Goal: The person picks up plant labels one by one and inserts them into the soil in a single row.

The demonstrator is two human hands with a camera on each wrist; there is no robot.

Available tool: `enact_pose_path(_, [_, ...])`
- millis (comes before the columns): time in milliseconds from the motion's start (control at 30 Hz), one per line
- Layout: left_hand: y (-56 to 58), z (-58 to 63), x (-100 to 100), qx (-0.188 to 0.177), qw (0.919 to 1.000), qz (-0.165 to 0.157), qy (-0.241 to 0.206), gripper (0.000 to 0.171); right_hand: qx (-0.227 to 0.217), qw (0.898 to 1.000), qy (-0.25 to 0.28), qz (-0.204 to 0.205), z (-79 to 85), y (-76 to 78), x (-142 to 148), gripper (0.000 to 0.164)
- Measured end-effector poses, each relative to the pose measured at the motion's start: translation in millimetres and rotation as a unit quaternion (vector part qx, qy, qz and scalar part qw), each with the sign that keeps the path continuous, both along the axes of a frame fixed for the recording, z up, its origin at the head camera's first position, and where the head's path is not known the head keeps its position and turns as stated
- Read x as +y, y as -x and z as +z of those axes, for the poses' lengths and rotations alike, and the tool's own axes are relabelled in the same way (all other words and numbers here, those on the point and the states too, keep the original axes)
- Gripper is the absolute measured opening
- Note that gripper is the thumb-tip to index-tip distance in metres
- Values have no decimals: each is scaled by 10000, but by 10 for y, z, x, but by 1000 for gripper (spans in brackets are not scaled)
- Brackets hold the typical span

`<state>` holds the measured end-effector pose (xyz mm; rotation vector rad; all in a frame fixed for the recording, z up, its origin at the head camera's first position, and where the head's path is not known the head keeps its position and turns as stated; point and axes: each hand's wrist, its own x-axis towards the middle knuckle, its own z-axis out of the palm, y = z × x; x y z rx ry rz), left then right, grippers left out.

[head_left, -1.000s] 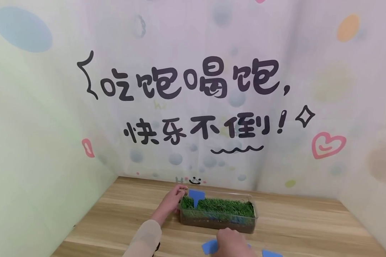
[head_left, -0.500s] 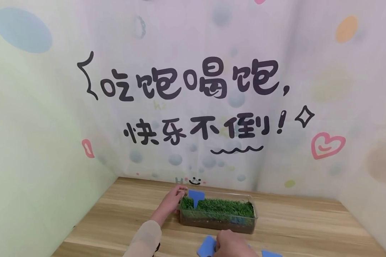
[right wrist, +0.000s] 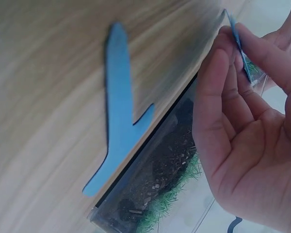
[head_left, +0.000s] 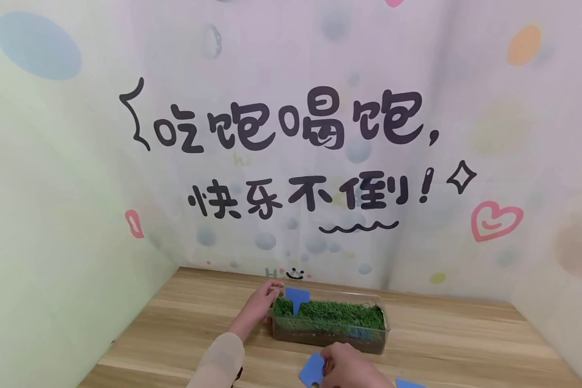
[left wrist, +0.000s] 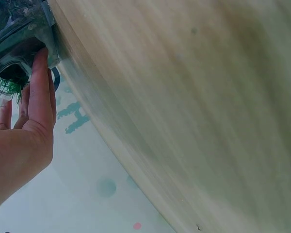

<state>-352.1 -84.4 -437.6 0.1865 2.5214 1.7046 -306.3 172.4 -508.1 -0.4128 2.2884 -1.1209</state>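
Pinched between thumb and fingertips of the right hand [head_left: 348,367] is a blue tag [head_left: 312,369], with no gap left around it; the right wrist view shows it edge-on, a thin blue strip between the thumb on one side and the fingers on the other. In the head view its broad end sticks out to the left of the hand, in front of the box [head_left: 310,338] and apart from it.

Left hand [head_left: 264,299] reaches to the left end of the box and touches it there. Its fingers lie mostly straight along that end, one against the wall; the thumb is largely out of the left wrist view, so how firm the hold is I cannot tell.

Clear-walled, the box sits on the table [head_left: 213,312], with dark soil [right wrist: 157,177] below and green grass [head_left: 341,312] on top. Near its left end a second tag [head_left: 297,295] stands upright in the grass, head up.

Another tag [right wrist: 119,97] lies flat on the table close to the front of the box. At the bottom edge of the head view a blue piece [head_left: 409,383] shows, cut off by the frame; whether it is that same tag I cannot tell.

Behind the table hangs a pale cloth [head_left: 271,64] with black lettering [head_left: 315,118].
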Motion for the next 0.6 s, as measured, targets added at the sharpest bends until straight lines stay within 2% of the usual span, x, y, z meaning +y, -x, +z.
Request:
enact_pose_path(67, [-6, 5, 4, 5, 10000, -19, 11, 32, -39, 9998, 189, 72, -236, 177, 78, 16])
enact_pose_path(133, [-8, 7, 6, 20, 10000, -34, 29, 33, -92, 9992, 392, 84, -395, 307, 126, 20])
enact_pose_path(267, [-5, 7, 7, 67, 10000, -42, 54, 32, 73, 9990, 381, 235, -447, 398, 162, 23])
enact_pose_path(467, [6, -8, 7, 79, 10000, -10, 49, 31, 280, 9965, 672, 404, -266, 370, 190, 32])
enact_pose_path(500, [5, -9, 6, 82, 10000, -6, 55, 31, 347, 9965, 668, 360, -100, 269, 149, 29])
enact_pose_path(533, [4, -11, 5, 80, 9999, -10, 62, 31, 360, 9961, 717, 356, -53, 250, 149, 29])
enact_pose_path(600, [-1, -13, 3, 75, 10000, -14, 59, 31, 513, 9965, 592, 307, 211, 88, 82, 28])
